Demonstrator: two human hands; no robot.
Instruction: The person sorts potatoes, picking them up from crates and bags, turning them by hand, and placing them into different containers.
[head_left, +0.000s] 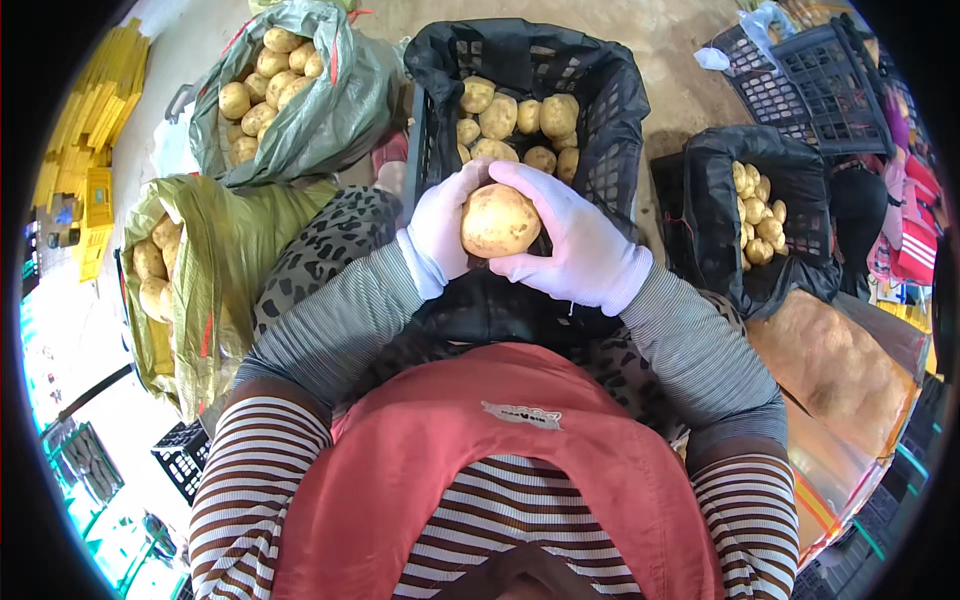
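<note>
One large potato (500, 222) is held between my two gloved hands, above the near part of a black plastic crate. My left hand (444, 225) grips its left side, and my right hand (576, 232) curves round its right side with fingers over the top and thumb below. Both gloves are thin and whitish. The crate (525, 56) stands right in front of me, lined with black plastic. Several potatoes (497, 116) lie in its far part; my hands hide some of those nearer me.
On the left stand a green woven sack (337, 112) and an olive woven sack (217, 262), both holding potatoes. A lined black crate (787, 150) with smaller potatoes is at right. Behind it are black crates (832, 82); a filled clear-sided bag (832, 367) lies nearer. Yellow crates (97, 217) stand far left.
</note>
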